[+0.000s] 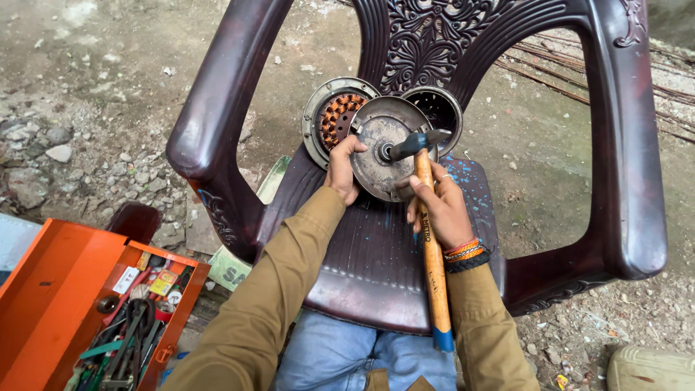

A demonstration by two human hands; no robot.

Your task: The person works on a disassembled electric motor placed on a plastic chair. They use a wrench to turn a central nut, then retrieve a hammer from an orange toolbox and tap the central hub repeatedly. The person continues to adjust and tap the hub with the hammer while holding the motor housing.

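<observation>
Nearest the person, two knees in blue jeans press against the front edge of the dark plastic chair [376, 268], whose seat carries the work; the seat's near half lies bare between both olive sleeves, giving the forearms free room. The chair's two armrests wall the seat on either side, so sideways travel is limited. To the left, on the ground, one orange toolbox [65, 289] stands open, its tray packed with hand tools. The right hand [440, 206] is clenched around the wooden handle of one hammer [432, 239], grip taken high near the head, wrist bent slightly inward, a ring on one finger and bands at the wrist; the handle's long tail runs back toward the lap. The hammer's steel head rests at the central hub of the round metal cover [384, 148]. The left hand [343, 168] holds that cover's left rim, fingers curled over the edge, keeping the disc tilted up on the seat. Behind it, leaning against the carved backrest, stand two more round parts: one housing with copper windings [334, 119] at left, and one empty dark shell [441, 108] at right. Gravel and bare ground surround the chair.
</observation>
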